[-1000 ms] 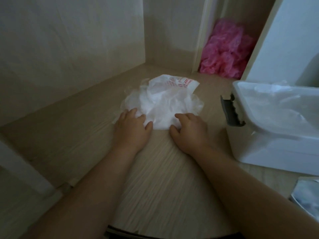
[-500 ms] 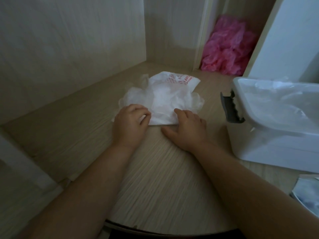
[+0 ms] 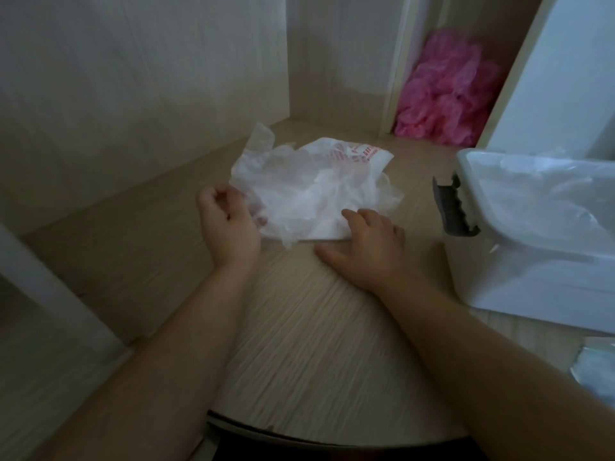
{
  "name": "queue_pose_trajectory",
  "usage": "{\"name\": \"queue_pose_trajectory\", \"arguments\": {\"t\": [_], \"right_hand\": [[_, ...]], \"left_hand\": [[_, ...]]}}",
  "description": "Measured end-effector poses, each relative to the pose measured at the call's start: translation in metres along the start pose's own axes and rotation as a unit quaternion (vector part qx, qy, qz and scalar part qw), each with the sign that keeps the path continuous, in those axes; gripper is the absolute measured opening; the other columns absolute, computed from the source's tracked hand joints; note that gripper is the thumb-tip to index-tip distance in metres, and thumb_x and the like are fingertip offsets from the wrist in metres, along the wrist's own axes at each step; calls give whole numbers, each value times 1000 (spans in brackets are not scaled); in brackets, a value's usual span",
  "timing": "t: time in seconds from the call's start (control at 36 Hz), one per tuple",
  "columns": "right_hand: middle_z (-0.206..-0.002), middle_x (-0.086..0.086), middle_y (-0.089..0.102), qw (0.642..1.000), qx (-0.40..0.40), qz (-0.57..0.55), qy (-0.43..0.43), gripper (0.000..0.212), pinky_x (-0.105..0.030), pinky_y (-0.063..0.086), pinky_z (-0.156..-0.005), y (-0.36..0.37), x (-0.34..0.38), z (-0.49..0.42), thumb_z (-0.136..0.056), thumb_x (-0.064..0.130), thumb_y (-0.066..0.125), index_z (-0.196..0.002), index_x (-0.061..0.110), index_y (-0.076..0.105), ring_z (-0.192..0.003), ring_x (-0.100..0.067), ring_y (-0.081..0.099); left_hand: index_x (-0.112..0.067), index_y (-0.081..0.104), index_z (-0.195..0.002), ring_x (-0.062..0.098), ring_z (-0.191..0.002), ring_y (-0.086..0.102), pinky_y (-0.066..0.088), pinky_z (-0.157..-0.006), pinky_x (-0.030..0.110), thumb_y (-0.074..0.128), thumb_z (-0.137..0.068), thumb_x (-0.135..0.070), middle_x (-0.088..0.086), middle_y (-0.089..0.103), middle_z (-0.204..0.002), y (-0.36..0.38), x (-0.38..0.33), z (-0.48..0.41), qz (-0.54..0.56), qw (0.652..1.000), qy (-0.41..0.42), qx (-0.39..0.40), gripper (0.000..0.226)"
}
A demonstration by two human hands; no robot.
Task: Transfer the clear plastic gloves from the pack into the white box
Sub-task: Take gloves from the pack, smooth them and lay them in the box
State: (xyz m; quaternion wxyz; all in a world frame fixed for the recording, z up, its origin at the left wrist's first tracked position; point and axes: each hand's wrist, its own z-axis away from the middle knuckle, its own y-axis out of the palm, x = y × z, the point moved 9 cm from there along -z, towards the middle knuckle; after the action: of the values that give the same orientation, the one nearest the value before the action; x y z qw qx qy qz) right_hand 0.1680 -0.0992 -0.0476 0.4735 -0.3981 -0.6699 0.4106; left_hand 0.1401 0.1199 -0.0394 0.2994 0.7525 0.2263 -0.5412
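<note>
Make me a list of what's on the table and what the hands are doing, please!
Left hand: curled on the left edge of the clear gloves, holding a bit of them raised
Right hand: flat, pressing the near edge of the pack onto the table
Pack: crumpled, red print, mixed in with the gloves
White box: on the right, apart from the pack, clear plastic showing inside
Latch: grey, on the box's left side
Behind: pink plastic bundle in a nook
</note>
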Motion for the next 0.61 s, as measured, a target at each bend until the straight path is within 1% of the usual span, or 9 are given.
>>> {"name": "queue_pose_trajectory", "arguments": {"t": [0.08,0.17,0.28,0.36,0.42,0.44,0.53,0.58,0.61], "right_hand": [[-152,-4,26,999,-39,-23,-17,80,-41,16,-110,-7,6,3,-80,63,55,-145,25,29,-138,-23,25],[-149,-2,34,990,-62,-122,-37,81,-42,24,-112,-16,16,7,-79,59,61,-145,20,33,-136,-20,31],[-146,3,38,943,-13,-331,15,81,-31,33,-106,-23,28,8,-81,52,64,-147,22,28,-132,-14,37],[-118,7,59,882,14,-468,58,63,-34,47,-97,-32,37,5,-83,49,64,-137,22,44,-109,-12,55],[-90,10,63,869,0,-493,41,24,-39,51,-92,-45,44,2,-86,35,63,-104,20,63,-89,-8,59],[-81,10,62,859,-4,-510,37,9,-38,53,-89,-50,47,3,-87,27,61,-88,19,65,-81,-9,58],[-74,5,61,785,26,-618,38,11,-34,50,-72,-53,58,4,-76,26,56,-76,18,63,-76,-18,55],[-83,-3,60,737,50,-673,50,23,-38,45,-75,-50,60,7,-66,29,52,-82,17,64,-82,-26,54],[-90,-7,59,727,62,-682,50,29,-41,44,-78,-47,61,8,-65,29,51,-87,16,64,-85,-27,53]], "left_hand": [[-11,48,-99,7,-60,60,48,-49,18,45,-99,-16,8,57,-96,1,8,-4,53,995,-84,-24,6],[-4,55,-106,8,-48,58,45,-43,20,48,-97,-13,10,57,-87,11,14,-6,127,976,-177,8,14],[-5,65,-107,13,-68,68,57,-61,27,54,-95,-15,6,70,-91,23,21,-3,197,943,-259,68,19],[-7,67,-99,16,-77,67,55,-62,25,53,-94,-14,6,70,-91,23,19,5,136,955,-251,84,16],[-10,65,-93,19,-83,66,55,-70,29,53,-92,-14,6,69,-92,22,15,9,97,965,-228,85,13],[-11,64,-90,22,-86,66,55,-75,33,55,-89,-15,6,68,-92,21,11,11,76,970,-214,87,10],[-8,65,-93,24,-85,62,52,-73,36,55,-80,-19,7,66,-91,16,0,12,14,984,-160,73,19],[-7,64,-101,20,-83,62,49,-68,30,52,-87,-16,6,66,-92,13,-5,14,11,988,-148,51,20],[-6,63,-104,18,-82,63,49,-66,28,50,-90,-15,5,67,-94,12,-4,14,12,988,-149,43,21]]}}
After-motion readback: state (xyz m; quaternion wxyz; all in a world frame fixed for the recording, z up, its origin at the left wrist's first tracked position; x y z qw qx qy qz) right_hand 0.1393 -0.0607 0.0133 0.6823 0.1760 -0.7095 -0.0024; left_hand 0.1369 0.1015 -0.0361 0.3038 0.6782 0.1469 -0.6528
